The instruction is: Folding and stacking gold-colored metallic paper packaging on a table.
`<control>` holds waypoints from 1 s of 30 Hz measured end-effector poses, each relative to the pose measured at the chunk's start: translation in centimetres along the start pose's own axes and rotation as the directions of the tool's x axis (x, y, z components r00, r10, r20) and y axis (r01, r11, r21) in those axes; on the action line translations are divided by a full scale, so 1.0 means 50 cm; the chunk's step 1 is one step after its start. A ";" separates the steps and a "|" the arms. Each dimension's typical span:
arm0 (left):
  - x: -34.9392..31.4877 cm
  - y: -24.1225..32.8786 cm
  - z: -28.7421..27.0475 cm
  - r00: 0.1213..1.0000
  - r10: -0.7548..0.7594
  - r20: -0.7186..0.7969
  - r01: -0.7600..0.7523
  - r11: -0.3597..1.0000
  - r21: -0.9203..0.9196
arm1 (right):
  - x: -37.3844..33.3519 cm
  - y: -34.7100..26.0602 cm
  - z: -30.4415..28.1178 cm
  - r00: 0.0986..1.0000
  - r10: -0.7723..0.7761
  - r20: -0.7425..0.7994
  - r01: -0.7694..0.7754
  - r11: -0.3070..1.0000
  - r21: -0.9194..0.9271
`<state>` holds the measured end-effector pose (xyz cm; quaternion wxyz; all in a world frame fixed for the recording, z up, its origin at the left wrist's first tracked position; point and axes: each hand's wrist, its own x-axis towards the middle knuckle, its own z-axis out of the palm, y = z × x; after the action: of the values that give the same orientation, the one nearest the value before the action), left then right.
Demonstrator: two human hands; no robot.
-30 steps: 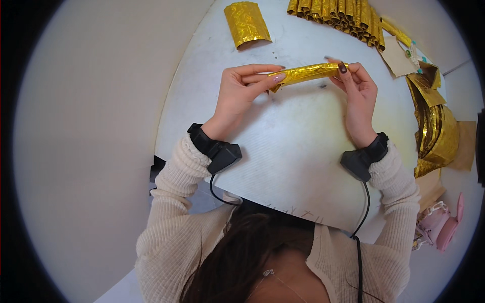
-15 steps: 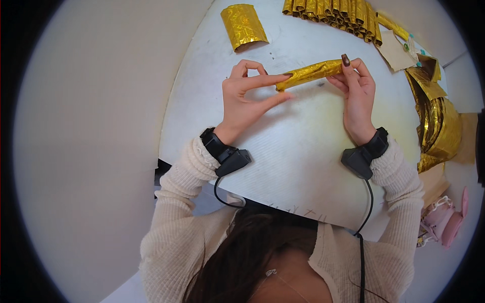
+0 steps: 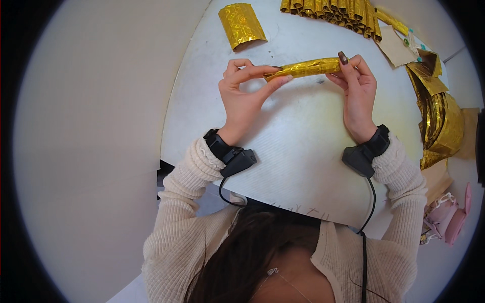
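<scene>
Between my hands, above the white table, a rolled tube of gold foil paper is held level. The thumb and fingers of my left hand pinch its left end. Its right end sits between the thumb and fingers of my right hand. Beyond my left hand lies a curled sheet of gold foil paper, arched over the tabletop. A stack of gold foil rolls lies at the far edge, with their open ends toward me.
At the right, a thick pile of gold foil sheets leans by brown paper. A beige paper piece and another gold roll lie at the far right. Lower right is a pink bag. Wrist devices have black cables; a wall stands left.
My left thumb has come up against the tube, closing the pinch at its left end. The tube now lies more level. My right hand has hardly moved.
</scene>
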<state>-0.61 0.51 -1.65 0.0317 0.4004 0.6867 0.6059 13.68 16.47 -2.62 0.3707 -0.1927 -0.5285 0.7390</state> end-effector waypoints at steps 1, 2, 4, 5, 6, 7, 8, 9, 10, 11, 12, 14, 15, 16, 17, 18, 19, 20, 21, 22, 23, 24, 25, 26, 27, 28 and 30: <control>-0.001 -0.003 0.000 1.000 -0.008 0.001 0.008 1.000 0.005 | 0.000 0.001 -0.001 1.000 0.004 0.013 -0.004 1.000 -0.008; -0.002 -0.005 0.001 1.000 -0.008 0.001 0.008 1.000 0.004 | -0.001 0.000 -0.002 1.000 0.008 0.026 -0.007 1.000 -0.016; -0.002 -0.008 0.000 0.998 -0.026 -0.055 0.027 1.000 0.005 | -0.003 -0.010 0.015 1.000 0.020 0.010 -0.020 1.000 -0.012; -0.001 -0.010 -0.002 0.998 -0.026 -0.053 0.026 1.000 0.004 | -0.005 -0.014 0.022 0.999 0.033 -0.005 -0.033 0.999 -0.007; 0.001 -0.012 -0.003 0.998 -0.024 -0.064 0.024 1.000 -0.007 | -0.006 -0.015 0.021 0.999 0.032 -0.006 -0.032 0.999 -0.007; 0.002 -0.013 -0.005 0.997 -0.021 -0.074 0.020 1.000 -0.019 | -0.007 -0.015 0.020 1.000 0.023 0.002 -0.023 0.999 -0.044; 0.002 -0.013 -0.006 0.997 -0.020 -0.073 0.019 1.000 -0.020 | -0.007 -0.016 0.018 1.000 0.013 0.012 -0.012 0.997 -0.080; 0.002 -0.014 -0.008 0.997 -0.007 -0.079 0.006 1.000 -0.004 | -0.008 -0.013 0.015 1.000 0.012 0.010 -0.011 0.997 -0.081; 0.001 -0.013 -0.008 0.996 0.006 -0.084 -0.005 1.000 0.012 | -0.008 -0.009 0.011 1.000 0.005 0.025 -0.003 0.997 -0.078; 0.001 -0.011 -0.008 0.996 0.006 -0.084 -0.005 1.000 0.010 | -0.008 -0.007 0.009 0.999 -0.002 0.039 0.005 0.997 -0.076; 0.001 -0.008 -0.007 0.997 0.008 -0.081 -0.008 1.000 0.004 | -0.009 -0.008 0.008 0.999 -0.002 0.038 0.005 0.997 -0.077; 0.001 -0.006 -0.006 0.997 0.008 -0.081 -0.008 1.000 0.002 | -0.011 -0.009 0.010 0.998 -0.021 0.059 0.022 0.999 -0.025; 0.000 -0.006 -0.004 0.997 -0.022 -0.070 0.018 0.998 -0.060 | -0.013 -0.010 0.011 0.998 -0.019 0.061 0.021 0.999 -0.025; 0.001 -0.005 -0.003 0.997 -0.051 -0.057 0.043 0.992 -0.121 | -0.014 -0.011 0.011 0.997 -0.033 0.067 0.036 0.998 -0.047; 0.001 -0.002 -0.004 0.997 -0.051 -0.058 0.044 0.992 -0.119 | -0.015 -0.011 0.011 0.996 -0.046 0.074 0.051 0.996 -0.069; 0.002 0.004 -0.004 0.997 -0.076 -0.026 0.069 0.975 -0.209 | -0.014 -0.011 0.010 0.996 -0.045 0.075 0.050 0.996 -0.067; 0.002 0.007 -0.004 0.995 -0.098 0.008 0.096 0.950 -0.297 | -0.013 -0.010 0.009 0.997 -0.040 0.071 0.046 0.996 -0.079; 0.003 0.004 -0.006 0.995 -0.099 0.008 0.097 0.950 -0.297 | -0.013 -0.010 0.008 0.997 -0.036 0.068 0.042 0.995 -0.091; 0.005 0.000 -0.009 0.997 -0.069 0.016 0.071 0.966 -0.247 | -0.012 -0.010 0.008 0.997 -0.035 0.068 0.041 0.995 -0.091; 0.006 -0.003 -0.010 0.999 -0.041 0.026 0.045 0.979 -0.197 | -0.013 -0.010 0.008 0.997 -0.039 0.066 0.044 0.995 -0.088; 0.005 -0.002 -0.007 0.999 -0.042 0.027 0.047 0.979 -0.198 | -0.013 -0.010 0.007 0.997 -0.043 0.064 0.048 0.995 -0.086; 0.004 0.002 -0.004 0.996 -0.089 0.009 0.089 0.965 -0.246 | -0.014 -0.009 0.007 0.997 -0.041 0.063 0.047 0.995 -0.087; 0.004 0.005 -0.002 0.991 -0.135 -0.007 0.127 0.947 -0.294 | -0.014 -0.009 0.008 0.997 -0.048 0.061 0.052 0.996 -0.072; 0.003 -0.001 -0.005 0.991 -0.136 -0.008 0.127 0.947 -0.293 | -0.014 -0.009 0.009 0.997 -0.054 0.059 0.058 0.997 -0.056; 0.002 -0.012 -0.011 0.997 -0.080 0.007 0.079 0.977 -0.197 | -0.014 -0.009 0.011 0.997 -0.054 0.060 0.057 0.997 -0.056; 0.002 -0.017 -0.013 0.999 -0.025 0.028 0.028 0.994 -0.102 | -0.013 -0.011 0.011 0.997 -0.054 0.056 0.057 0.997 -0.056; -0.002 -0.018 -0.017 0.999 -0.031 0.031 0.034 0.995 -0.090 | -0.014 -0.013 0.012 0.997 -0.053 0.054 0.056 0.997 -0.059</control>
<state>-1.44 -0.19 -2.24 0.0698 0.3964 0.6644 0.6298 13.94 15.65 -1.87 0.3707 -0.1697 -0.5651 0.7172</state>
